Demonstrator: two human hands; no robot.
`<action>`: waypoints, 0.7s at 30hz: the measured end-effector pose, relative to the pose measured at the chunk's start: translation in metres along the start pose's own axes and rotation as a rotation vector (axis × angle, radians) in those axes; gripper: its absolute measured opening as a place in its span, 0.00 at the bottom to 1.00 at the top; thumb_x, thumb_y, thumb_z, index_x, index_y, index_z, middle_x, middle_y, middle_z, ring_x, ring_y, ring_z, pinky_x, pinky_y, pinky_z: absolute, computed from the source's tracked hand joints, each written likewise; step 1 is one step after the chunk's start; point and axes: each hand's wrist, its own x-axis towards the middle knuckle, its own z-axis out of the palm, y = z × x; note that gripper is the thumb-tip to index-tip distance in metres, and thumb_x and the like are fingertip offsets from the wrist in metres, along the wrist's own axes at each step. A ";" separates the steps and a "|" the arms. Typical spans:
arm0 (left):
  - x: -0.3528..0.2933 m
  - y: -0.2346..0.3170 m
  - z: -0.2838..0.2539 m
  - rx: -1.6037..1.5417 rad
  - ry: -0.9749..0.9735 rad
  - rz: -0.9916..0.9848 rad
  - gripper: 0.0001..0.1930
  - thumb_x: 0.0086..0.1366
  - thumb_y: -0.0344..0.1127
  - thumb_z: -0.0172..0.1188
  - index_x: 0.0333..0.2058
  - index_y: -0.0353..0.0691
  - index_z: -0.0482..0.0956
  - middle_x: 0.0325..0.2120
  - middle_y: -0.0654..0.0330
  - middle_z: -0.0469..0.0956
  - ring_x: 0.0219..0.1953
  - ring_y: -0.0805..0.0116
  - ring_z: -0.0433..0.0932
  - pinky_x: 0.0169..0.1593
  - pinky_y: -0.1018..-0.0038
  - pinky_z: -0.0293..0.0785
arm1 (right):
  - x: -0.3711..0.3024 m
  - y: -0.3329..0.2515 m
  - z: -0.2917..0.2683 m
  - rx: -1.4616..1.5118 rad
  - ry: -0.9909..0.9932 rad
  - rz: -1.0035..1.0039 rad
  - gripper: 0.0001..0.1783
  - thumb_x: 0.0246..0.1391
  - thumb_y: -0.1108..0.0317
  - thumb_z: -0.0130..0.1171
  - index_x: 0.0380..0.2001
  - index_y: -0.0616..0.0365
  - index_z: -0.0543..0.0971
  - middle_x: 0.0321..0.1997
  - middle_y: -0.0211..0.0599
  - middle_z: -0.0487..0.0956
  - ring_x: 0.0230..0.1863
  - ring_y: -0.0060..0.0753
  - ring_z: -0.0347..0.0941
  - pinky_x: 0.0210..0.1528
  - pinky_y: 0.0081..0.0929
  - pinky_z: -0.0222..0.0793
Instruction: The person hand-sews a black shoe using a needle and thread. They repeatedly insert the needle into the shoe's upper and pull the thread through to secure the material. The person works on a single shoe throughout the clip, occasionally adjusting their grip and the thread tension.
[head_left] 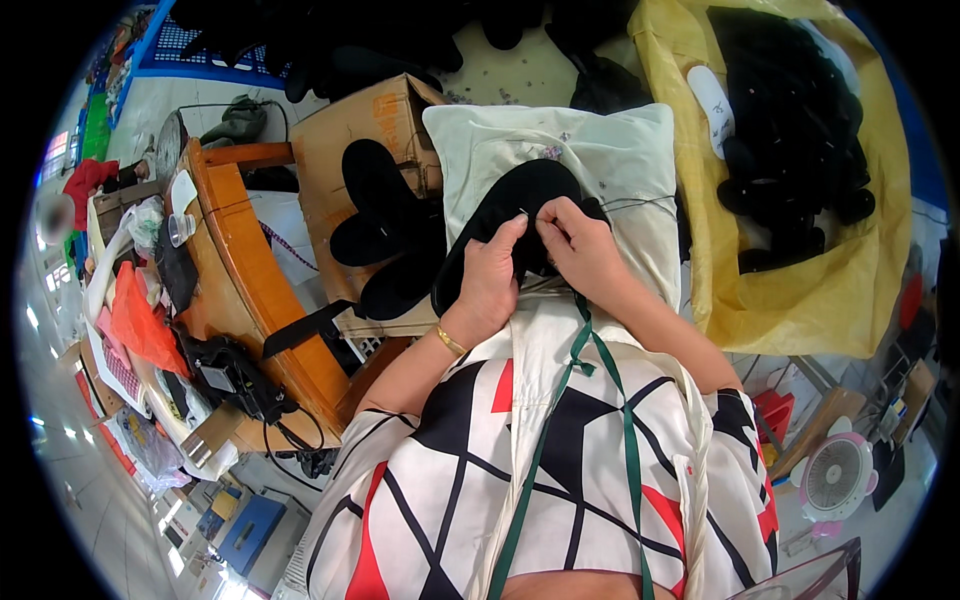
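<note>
A black slipper lies over a white cloth cushion in front of my body. My left hand grips its near side, thumb on top by a small pale speck. Close beside that thumb, my right hand has thumb and forefinger pinched together at the slipper's surface. What sits between those fingertips is too small to make out. A thin dark thread or cord runs across the cushion to the right of my right hand. Several more black slippers rest to the left of the cushion.
A cardboard box stands behind the slippers at left, beside an orange wooden piece of furniture. At right, a yellow sack holds many black slippers and a white sole-shaped piece. A fan stands lower right.
</note>
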 end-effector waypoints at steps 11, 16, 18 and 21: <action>-0.002 -0.017 -0.003 0.213 -0.107 0.166 0.14 0.68 0.28 0.57 0.50 0.30 0.76 0.48 0.60 0.79 0.46 0.72 0.79 0.50 0.75 0.74 | 0.022 -0.025 -0.025 -0.493 0.012 -0.199 0.07 0.55 0.65 0.58 0.36 0.53 0.76 0.35 0.40 0.78 0.34 0.50 0.77 0.36 0.45 0.73; 0.003 -0.026 -0.014 0.441 -0.158 0.236 0.13 0.67 0.29 0.60 0.48 0.30 0.77 0.43 0.61 0.80 0.43 0.75 0.77 0.47 0.77 0.72 | 0.011 -0.005 -0.021 -0.288 -0.043 -0.204 0.05 0.55 0.66 0.58 0.32 0.54 0.76 0.39 0.39 0.74 0.37 0.48 0.76 0.39 0.42 0.72; 0.005 -0.029 -0.014 0.495 -0.168 0.277 0.11 0.67 0.30 0.61 0.45 0.30 0.79 0.40 0.62 0.81 0.40 0.77 0.76 0.45 0.79 0.71 | 0.014 0.001 -0.016 -0.303 -0.042 -0.208 0.04 0.55 0.68 0.57 0.31 0.55 0.75 0.37 0.39 0.73 0.37 0.49 0.75 0.39 0.41 0.72; 0.004 -0.030 -0.013 0.527 -0.189 0.336 0.10 0.67 0.31 0.60 0.42 0.29 0.80 0.38 0.62 0.81 0.39 0.77 0.76 0.44 0.78 0.71 | 0.025 0.001 -0.008 -0.046 0.151 -0.335 0.03 0.55 0.69 0.57 0.31 0.55 0.74 0.36 0.40 0.72 0.36 0.50 0.74 0.39 0.39 0.71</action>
